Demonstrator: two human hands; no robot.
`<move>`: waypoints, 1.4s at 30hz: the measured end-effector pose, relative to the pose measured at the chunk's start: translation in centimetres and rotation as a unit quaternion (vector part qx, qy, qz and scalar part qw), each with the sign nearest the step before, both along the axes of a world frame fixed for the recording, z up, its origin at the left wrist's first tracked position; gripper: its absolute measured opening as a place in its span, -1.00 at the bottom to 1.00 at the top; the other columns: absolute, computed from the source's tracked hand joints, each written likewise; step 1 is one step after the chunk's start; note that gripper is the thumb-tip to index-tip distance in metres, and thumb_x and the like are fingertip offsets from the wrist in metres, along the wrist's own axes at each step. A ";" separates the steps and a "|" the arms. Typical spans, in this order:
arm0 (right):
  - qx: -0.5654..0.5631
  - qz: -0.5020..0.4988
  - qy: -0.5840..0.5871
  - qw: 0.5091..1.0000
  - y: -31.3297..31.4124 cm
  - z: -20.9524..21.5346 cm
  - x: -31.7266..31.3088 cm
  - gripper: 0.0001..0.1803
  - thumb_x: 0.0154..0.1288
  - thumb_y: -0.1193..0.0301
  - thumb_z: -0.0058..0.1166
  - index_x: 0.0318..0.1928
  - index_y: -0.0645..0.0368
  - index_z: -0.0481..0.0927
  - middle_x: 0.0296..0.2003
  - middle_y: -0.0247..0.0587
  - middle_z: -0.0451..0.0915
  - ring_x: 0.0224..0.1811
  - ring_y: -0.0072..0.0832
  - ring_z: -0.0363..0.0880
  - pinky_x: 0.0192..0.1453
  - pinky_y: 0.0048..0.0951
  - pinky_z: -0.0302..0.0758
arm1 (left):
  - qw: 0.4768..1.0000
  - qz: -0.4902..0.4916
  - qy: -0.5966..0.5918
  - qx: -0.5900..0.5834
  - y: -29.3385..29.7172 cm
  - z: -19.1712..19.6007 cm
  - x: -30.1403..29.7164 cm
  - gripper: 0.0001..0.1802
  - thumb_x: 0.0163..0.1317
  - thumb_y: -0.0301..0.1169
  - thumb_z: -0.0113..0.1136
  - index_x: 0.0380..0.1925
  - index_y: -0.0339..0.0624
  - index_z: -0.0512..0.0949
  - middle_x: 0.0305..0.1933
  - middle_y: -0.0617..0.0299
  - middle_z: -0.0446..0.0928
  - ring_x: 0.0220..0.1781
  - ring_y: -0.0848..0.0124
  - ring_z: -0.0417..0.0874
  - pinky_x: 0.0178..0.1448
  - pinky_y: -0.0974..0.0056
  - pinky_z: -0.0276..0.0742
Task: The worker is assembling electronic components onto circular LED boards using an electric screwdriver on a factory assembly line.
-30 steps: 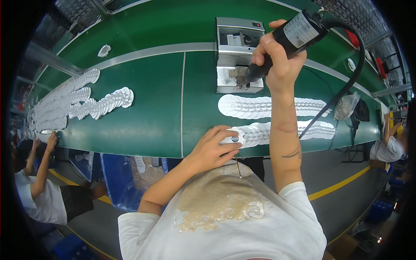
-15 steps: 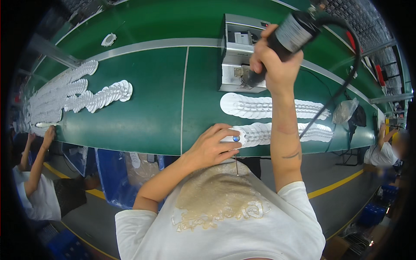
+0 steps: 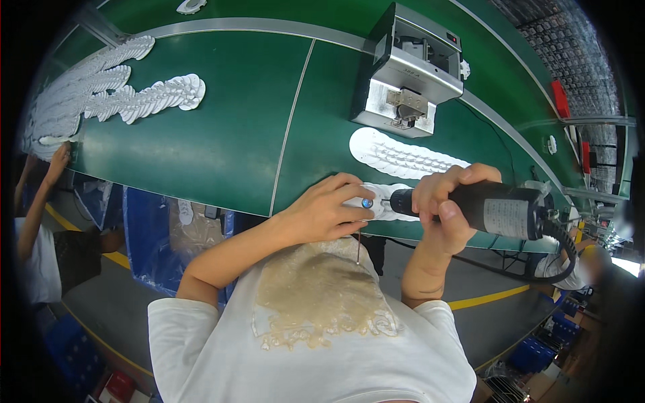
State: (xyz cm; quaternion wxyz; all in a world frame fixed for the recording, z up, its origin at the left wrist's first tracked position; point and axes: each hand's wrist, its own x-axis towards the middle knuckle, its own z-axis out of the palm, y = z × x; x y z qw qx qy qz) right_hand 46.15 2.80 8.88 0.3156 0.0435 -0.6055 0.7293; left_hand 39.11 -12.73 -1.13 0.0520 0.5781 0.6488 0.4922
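Note:
My right hand is wrapped round a black electric screwdriver with a pale label and a thick cord. The tool lies almost level, its bit pointing left at a white plastic part near the table's front edge. My left hand grips that part from the left, its fingers around a small round blue piece. Whether the bit touches the part I cannot tell. Behind the hands stretches a row of overlapping white parts. A second row is mostly hidden by my right hand and the tool.
A silver screw feeder stands behind the rows on the green table. More white parts are heaped at the far left, where another person's hand reaches in. A blue lined bin sits below the front edge.
My right hand has brought the screwdriver from the screw feeder down towards the white part and turned it level. The left hand stays at the part; the whole view has shifted and tilted.

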 end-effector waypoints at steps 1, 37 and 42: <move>-0.001 0.000 0.000 1.000 -0.1 -0.1 -0.1 -0.58 0.06 0.48 0.08 -0.09 0.18 0.22 -0.65 -0.30 0.29 -0.79 -0.57 0.25 -0.68 -0.50 0.28 | 1.000 0.000 0.000 0.002 0.0 0.0 0.0 -0.82 -0.08 -0.41 0.30 -0.39 -0.05 0.63 -0.09 0.30 0.49 -0.03 0.23 0.45 0.00 0.22 0.47; -0.019 -0.084 0.097 0.992 4.7 3.0 -7.7 -0.64 0.07 0.57 -0.02 -0.06 0.28 0.31 -0.60 -0.24 0.34 -0.72 -0.52 0.31 -0.58 -0.40 0.39 | 1.000 -0.004 -0.027 0.013 -0.2 -0.5 0.1 -0.80 -0.08 -0.43 0.34 -0.37 -0.09 0.64 -0.10 0.26 0.52 0.01 0.16 0.47 0.02 0.22 0.48; 0.018 -0.097 0.052 0.994 5.5 2.8 -10.2 -0.71 0.05 0.61 -0.06 -0.15 0.37 0.33 -0.65 -0.21 0.39 -0.74 -0.50 0.34 -0.59 -0.41 0.39 | 1.000 -0.010 -0.029 0.008 -0.1 -0.3 0.0 -0.79 -0.08 -0.44 0.34 -0.36 -0.08 0.64 -0.09 0.24 0.51 0.02 0.14 0.47 0.03 0.21 0.47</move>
